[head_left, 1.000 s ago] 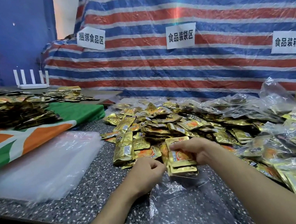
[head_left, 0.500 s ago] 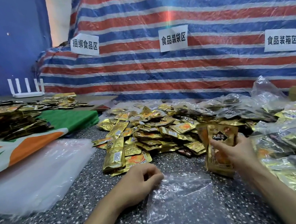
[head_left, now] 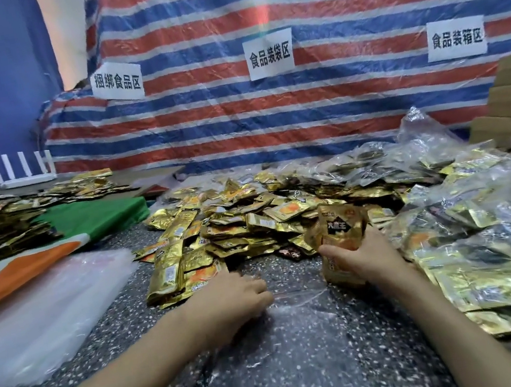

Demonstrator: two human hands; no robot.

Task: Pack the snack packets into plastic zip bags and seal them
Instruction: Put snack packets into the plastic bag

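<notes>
My right hand (head_left: 370, 259) grips an upright stack of gold snack packets (head_left: 341, 236) just above the clear zip bag (head_left: 305, 346) lying flat on the speckled surface (head_left: 126, 317). My left hand (head_left: 233, 294), fingers curled, pins the bag's mouth. I should lift that top edge open, keep the stack squared, and slide it in bottom first.

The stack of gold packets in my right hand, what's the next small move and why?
Probably lift the zip bag's mouth with the left hand, then slide the stack in. The right hand holds the stack upright just beyond the mouth, while the bag lies flat and empty on the counter.
</notes>
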